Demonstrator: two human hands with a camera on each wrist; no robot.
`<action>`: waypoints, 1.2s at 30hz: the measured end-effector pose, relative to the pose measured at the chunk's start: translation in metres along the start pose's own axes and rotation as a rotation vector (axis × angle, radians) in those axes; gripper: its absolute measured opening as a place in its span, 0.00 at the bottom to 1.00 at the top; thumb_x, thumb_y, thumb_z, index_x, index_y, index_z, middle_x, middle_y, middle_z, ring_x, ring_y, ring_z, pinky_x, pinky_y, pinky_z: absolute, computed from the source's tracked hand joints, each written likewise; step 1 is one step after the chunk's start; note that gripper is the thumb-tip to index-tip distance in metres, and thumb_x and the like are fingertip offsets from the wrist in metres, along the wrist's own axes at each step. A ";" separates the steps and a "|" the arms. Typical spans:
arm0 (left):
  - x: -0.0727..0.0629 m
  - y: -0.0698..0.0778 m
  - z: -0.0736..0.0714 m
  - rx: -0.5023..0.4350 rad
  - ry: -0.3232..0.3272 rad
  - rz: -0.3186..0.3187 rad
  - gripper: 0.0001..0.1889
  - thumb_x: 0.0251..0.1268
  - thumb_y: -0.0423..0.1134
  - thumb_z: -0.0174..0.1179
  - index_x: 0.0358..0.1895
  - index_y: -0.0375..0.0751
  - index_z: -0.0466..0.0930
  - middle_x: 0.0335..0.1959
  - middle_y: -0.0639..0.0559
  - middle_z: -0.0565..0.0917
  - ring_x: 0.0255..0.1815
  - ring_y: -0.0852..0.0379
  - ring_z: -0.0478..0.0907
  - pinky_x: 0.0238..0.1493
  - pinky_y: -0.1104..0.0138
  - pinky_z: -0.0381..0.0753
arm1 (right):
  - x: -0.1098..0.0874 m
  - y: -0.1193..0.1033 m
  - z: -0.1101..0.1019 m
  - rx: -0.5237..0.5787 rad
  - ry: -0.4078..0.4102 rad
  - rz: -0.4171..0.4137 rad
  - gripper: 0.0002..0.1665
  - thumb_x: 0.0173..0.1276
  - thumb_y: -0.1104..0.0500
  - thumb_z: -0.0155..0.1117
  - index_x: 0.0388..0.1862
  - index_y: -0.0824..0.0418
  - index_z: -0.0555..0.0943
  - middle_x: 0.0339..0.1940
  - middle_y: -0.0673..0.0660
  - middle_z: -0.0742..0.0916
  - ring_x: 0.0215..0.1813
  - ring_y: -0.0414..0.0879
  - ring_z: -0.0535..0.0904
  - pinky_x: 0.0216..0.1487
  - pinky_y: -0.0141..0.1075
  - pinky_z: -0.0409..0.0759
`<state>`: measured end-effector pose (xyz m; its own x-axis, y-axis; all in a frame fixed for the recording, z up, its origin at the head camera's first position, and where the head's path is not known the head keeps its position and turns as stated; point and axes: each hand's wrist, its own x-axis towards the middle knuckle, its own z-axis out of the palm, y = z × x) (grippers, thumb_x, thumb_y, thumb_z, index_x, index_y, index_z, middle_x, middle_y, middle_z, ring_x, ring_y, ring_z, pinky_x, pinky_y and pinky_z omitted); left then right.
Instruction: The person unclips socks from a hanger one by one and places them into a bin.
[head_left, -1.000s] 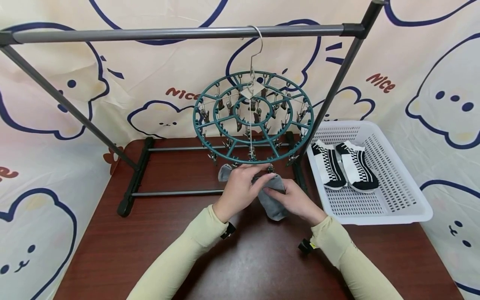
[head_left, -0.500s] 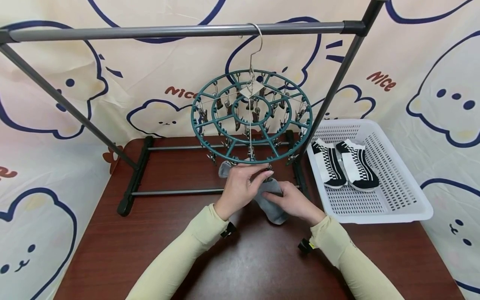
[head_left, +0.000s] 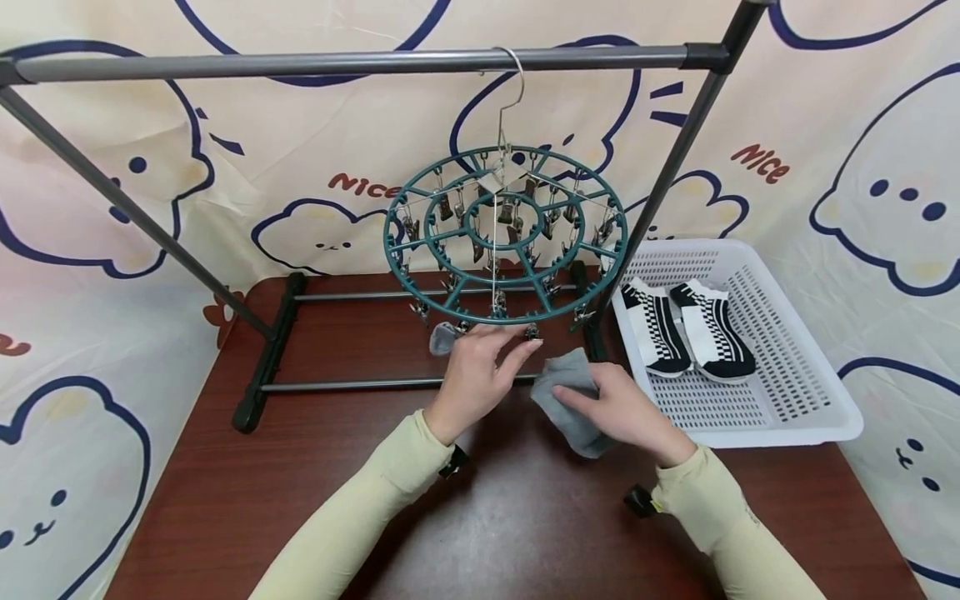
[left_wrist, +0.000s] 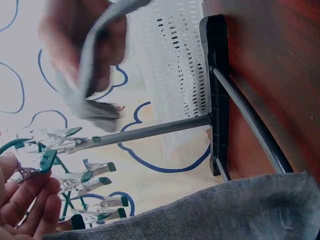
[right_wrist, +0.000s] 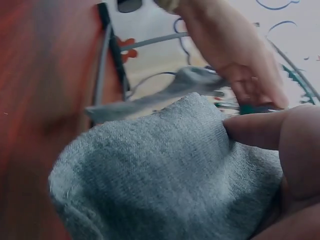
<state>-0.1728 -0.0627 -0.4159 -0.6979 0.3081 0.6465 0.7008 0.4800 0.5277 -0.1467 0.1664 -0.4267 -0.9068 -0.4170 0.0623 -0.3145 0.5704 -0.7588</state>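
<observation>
A round green clip hanger (head_left: 540,316) hangs by its metal hook from a rack bar. At its near rim, my left hand (head_left: 476,379) pinches a small metal clip (left_wrist: 48,161) with green tips between thumb and fingers. Lower right of that clip, my right hand (head_left: 626,408) holds a grey sock (head_left: 573,425), thumb across its face; the sock is apart from the clip. A second grey sock (head_left: 443,339) hangs under the hanger, partly hidden behind my left hand; its cloth (left_wrist: 240,210) fills the bottom of the left wrist view.
A white perforated basket (head_left: 817,408) with two black-and-white socks (head_left: 712,333) stands at the right. The grey rack bar (head_left: 300,65) crosses above, its black foot (head_left: 258,392) resting on the brown table (head_left: 247,500). A patterned cloth hangs behind.
The right hand has moved right with the grey sock, away from the clip that the left hand pinches. The left hand stays at the rim; the hanger has swung slightly.
</observation>
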 end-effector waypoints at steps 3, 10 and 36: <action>0.000 0.000 -0.001 0.007 0.003 0.002 0.14 0.72 0.40 0.66 0.54 0.36 0.88 0.46 0.46 0.92 0.38 0.52 0.85 0.42 0.57 0.84 | -0.006 -0.007 -0.016 -0.009 0.054 -0.018 0.12 0.76 0.56 0.66 0.54 0.52 0.89 0.56 0.51 0.90 0.57 0.45 0.86 0.56 0.36 0.82; -0.002 0.001 -0.005 0.023 0.010 0.006 0.14 0.71 0.39 0.67 0.53 0.35 0.88 0.46 0.44 0.92 0.49 0.47 0.87 0.50 0.53 0.85 | -0.011 -0.012 -0.068 0.112 0.361 0.065 0.16 0.78 0.57 0.63 0.57 0.65 0.86 0.51 0.54 0.91 0.48 0.34 0.84 0.48 0.24 0.80; 0.001 0.000 -0.009 0.026 0.005 -0.009 0.13 0.71 0.39 0.67 0.50 0.35 0.88 0.44 0.43 0.92 0.47 0.46 0.87 0.48 0.53 0.86 | 0.044 0.046 -0.136 0.331 0.636 0.370 0.36 0.80 0.59 0.56 0.82 0.52 0.57 0.74 0.55 0.70 0.71 0.47 0.71 0.70 0.44 0.75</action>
<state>-0.1720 -0.0697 -0.4104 -0.7035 0.2996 0.6445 0.6903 0.5040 0.5191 -0.2395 0.2705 -0.3703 -0.9534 0.2974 0.0511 0.0463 0.3115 -0.9491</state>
